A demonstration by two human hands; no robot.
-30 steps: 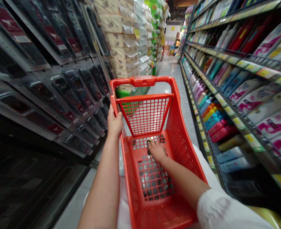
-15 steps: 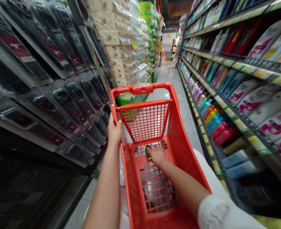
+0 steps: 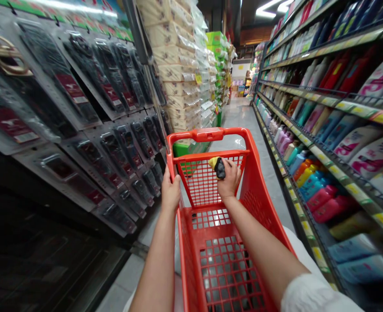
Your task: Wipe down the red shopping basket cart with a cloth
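A red plastic shopping basket (image 3: pixel 185 242) with a pull handle and grid panels stands tilted before me. My left hand (image 3: pixel 171 190) is wrapped round its left rim near the top corner, thumb on the inner side. In my right hand (image 3: pixel 229 177), up against the far grid panel, is a small black and yellow bundle (image 3: pixel 219 168); it looks soft, and its exact kind cannot be made out. The basket's bottom grid (image 3: pixel 230 264) shows the floor through its holes.
Packaged belts (image 3: pixel 113 151) hang on a rack close on the left. Tall stacks of wrapped tissue packs (image 3: pixel 178 65) rise ahead of it. Shelves of bottles (image 3: pixel 334 130) line the right side. A tiled aisle (image 3: pixel 240 110) runs away between them.
My right hand has lifted the black and yellow bundle from the basket's bottom up to the far grid panel. My left hand keeps its grip on the rim. The view has shifted slightly.
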